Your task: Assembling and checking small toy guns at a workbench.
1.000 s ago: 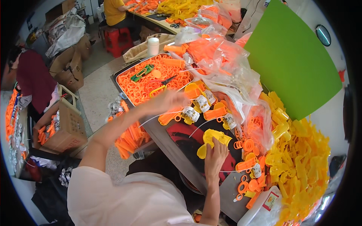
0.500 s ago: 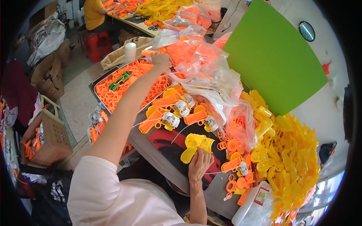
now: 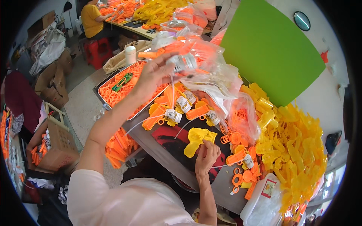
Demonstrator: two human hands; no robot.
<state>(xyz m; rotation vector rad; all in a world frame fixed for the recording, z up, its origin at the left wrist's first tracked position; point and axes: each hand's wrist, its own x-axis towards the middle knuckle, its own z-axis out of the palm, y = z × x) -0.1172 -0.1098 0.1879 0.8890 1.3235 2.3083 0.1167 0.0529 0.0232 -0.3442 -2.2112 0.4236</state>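
My left hand is raised over the parts tray, its fingers closed around a whitish, silvery cylindrical part, slightly blurred. From that part a thin white strip hangs down. Low over the table, my right hand pinches the lower edge of a yellow plastic toy gun shell. Just beyond it lie several yellow and orange toy gun assemblies with white printed cylinders and pale strips. Another orange piece with a white cylinder rests to the right of my right hand.
A metal tray holds orange rings and a green tool. Plastic bags of orange parts stand behind it. Yellow shells are heaped at right, beside a white tub and a green panel. A co-worker in yellow sits at the far table.
My left hand has come back from the bags and now holds the whitish cylinder up. The yellow shell in my right hand has shifted slightly and tilted.
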